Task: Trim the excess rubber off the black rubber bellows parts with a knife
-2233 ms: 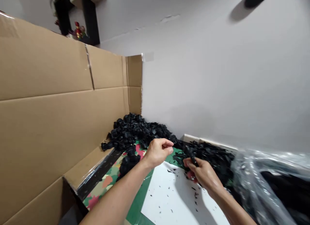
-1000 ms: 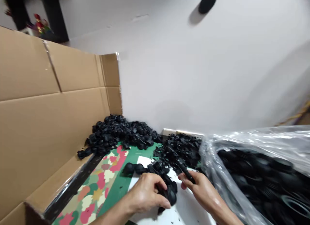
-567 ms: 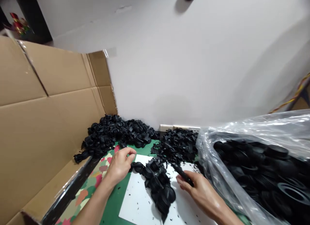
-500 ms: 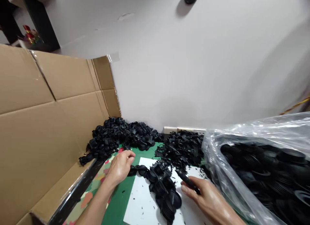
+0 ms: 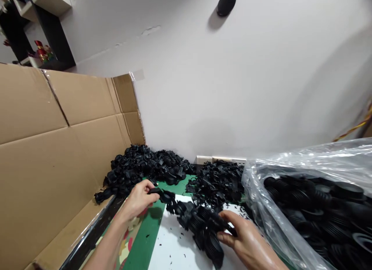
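Observation:
My left hand [image 5: 142, 196] pinches one end of a sheet of joined black rubber parts [image 5: 192, 219], with round, ribbed pieces along it. That end is raised off the white board [image 5: 167, 243], and the sheet runs slantwise toward my right hand [image 5: 241, 237]. My right fingers are closed round a slim black pen-like tool [image 5: 231, 228]; its tip merges with the dark parts, so I cannot tell whether it touches them. Small black scraps are scattered over the board.
Behind the board lie a heap of black rubber parts [image 5: 145, 165] and a pile of black trimmings [image 5: 219, 180]. A clear plastic bag [image 5: 261, 208] of ribbed black pieces stands at the right. Tall cardboard [image 5: 87, 146] walls the left side, over a green surface [image 5: 139, 246].
My left hand has closed on the sheet's end and lifted it. The sheet has swung into a more slanted position, and the tool in my right hand is now against or over it.

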Available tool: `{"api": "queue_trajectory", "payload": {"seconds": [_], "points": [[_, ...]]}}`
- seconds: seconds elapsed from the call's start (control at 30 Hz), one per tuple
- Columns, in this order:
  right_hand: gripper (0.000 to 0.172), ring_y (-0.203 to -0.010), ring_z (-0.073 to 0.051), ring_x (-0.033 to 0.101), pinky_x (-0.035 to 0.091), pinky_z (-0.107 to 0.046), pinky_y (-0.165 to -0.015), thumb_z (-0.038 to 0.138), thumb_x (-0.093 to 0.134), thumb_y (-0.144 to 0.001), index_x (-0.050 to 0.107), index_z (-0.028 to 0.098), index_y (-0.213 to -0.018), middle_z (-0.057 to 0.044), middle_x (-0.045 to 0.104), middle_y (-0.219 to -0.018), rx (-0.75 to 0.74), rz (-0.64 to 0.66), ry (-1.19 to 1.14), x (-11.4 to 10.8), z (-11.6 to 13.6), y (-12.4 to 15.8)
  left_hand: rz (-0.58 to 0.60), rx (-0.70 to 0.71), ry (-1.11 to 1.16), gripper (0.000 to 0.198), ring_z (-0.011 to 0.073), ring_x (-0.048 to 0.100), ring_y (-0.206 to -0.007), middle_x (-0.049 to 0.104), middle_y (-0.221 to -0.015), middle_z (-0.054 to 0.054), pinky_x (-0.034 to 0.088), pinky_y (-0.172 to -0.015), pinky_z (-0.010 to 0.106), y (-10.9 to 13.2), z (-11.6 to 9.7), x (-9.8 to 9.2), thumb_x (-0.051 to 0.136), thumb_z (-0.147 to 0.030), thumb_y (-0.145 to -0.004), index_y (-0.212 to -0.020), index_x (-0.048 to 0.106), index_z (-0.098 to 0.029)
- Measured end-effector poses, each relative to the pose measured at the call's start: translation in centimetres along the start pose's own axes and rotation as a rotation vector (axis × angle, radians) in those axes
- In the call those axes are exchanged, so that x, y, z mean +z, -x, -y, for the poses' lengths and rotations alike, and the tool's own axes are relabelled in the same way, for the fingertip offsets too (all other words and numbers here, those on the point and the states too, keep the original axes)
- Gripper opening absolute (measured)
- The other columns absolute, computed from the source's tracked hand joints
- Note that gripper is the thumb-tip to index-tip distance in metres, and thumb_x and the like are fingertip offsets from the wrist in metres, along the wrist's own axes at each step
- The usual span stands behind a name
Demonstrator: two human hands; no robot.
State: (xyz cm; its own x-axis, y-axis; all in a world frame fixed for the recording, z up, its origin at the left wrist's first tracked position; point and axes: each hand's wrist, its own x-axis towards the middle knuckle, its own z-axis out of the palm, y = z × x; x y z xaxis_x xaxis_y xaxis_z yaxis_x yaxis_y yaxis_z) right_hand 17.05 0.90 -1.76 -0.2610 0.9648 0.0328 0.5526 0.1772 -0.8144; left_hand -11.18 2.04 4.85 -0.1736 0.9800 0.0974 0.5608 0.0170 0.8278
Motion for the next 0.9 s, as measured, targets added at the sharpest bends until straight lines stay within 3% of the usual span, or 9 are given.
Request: {"api": "queue_trajectory", "payload": {"seconds": [0.13,0.3,0.43,0.53,0.6,0.7,0.8,0.9], "points": [[0.008,-0.076,-0.025,0.063,0.044,-0.032,-0.069,0.018,0.055,-0.063,0.059,0.022,-0.069,-0.003,0.069,-0.075,-0.027,-0.069,-0.074,-1.2,1.5,-1.6,-0.074,0.047,0.281,0.030,0.0107,0.047,-0.047,0.052,-0.059,-0.008,0.039,-0.045,0.022,0.1,-3.1,-1.1,0.061,-0.020,-0.055,-0.084,0.053,-0.021],[0.019,-0.085,-0.030,0.065,0.046,-0.036,-0.071,0.016,0.058,-0.059,0.066,0.021,-0.076,-0.007,0.070,-0.084,-0.044,-0.270,-0.110,-0.5,2.8,-4.3,-0.082,0.073,0.493,0.037,0.0091,0.051,-0.050,0.056,-0.064,-0.006,0.045,-0.047,0.021,2.4,-5.5,-0.6,0.068,-0.012,-0.050,-0.085,0.059,-0.020],[0.023,-0.085,-0.033,0.064,0.046,-0.041,-0.072,0.028,0.053,-0.070,0.068,0.015,-0.082,-0.015,0.069,-0.089,-0.001,-0.398,-0.141,-0.3,2.8,-4.9,0.085,-0.042,0.723,0.044,0.0156,0.061,-0.070,0.067,-0.080,0.002,0.051,-0.058,0.024,4.6,-4.9,1.6,0.076,-0.005,-0.048,-0.089,0.067,-0.017],[0.035,-0.070,-0.028,0.064,0.048,-0.036,-0.061,0.043,0.048,-0.078,0.069,0.015,-0.082,-0.012,0.070,-0.076,0.016,-0.424,-0.226,-1.3,2.6,-3.9,0.159,-0.171,0.862,0.036,0.0201,0.064,-0.073,0.070,-0.080,0.008,0.053,-0.060,0.029,5.7,-3.9,3.8,0.079,-0.022,-0.060,-0.094,0.069,-0.015],[0.039,-0.060,-0.023,0.061,0.046,-0.032,-0.053,0.048,0.052,-0.077,0.070,0.015,-0.085,-0.008,0.069,-0.072,0.002,-0.416,-0.369,-2.2,2.7,-2.9,0.146,-0.233,0.919,0.033,0.0213,0.065,-0.070,0.071,-0.072,0.008,0.053,-0.058,0.030,6.1,-3.4,5.3,0.078,-0.033,-0.064,-0.089,0.069,-0.014],[0.037,-0.056,-0.018,0.056,0.044,-0.029,-0.053,0.051,0.060,-0.073,0.072,0.017,-0.081,-0.005,0.067,-0.067,-0.048,-0.396,-0.570,-3.4,3.3,-1.2,0.088,-0.287,0.960,0.033,0.0194,0.065,-0.064,0.071,-0.068,0.006,0.050,-0.053,0.026,6.3,-3.2,7.2,0.084,-0.036,-0.057,-0.079,0.070,-0.015],[0.037,-0.063,-0.018,0.055,0.044,-0.030,-0.059,0.055,0.062,-0.073,0.074,0.020,-0.076,-0.004,0.066,-0.072,-0.105,-0.429,-0.538,-3.9,3.7,0.2,0.030,-0.294,0.969,0.031,0.0123,0.060,-0.058,0.068,-0.064,0.002,0.048,-0.052,0.020,6.4,-3.2,8.7,0.088,-0.028,-0.049,-0.071,0.070,-0.015],[0.041,-0.054,-0.015,0.049,0.040,-0.027,-0.051,0.059,0.063,-0.071,0.074,0.021,-0.082,-0.002,0.062,-0.064,-0.095,-0.447,-0.534,-3.4,3.5,1.1,-0.031,-0.289,0.973,0.031,0.0050,0.049,-0.049,0.062,-0.056,-0.003,0.039,-0.044,0.013,6.6,-3.0,10.1,0.089,-0.023,-0.047,-0.071,0.071,-0.015]]}}
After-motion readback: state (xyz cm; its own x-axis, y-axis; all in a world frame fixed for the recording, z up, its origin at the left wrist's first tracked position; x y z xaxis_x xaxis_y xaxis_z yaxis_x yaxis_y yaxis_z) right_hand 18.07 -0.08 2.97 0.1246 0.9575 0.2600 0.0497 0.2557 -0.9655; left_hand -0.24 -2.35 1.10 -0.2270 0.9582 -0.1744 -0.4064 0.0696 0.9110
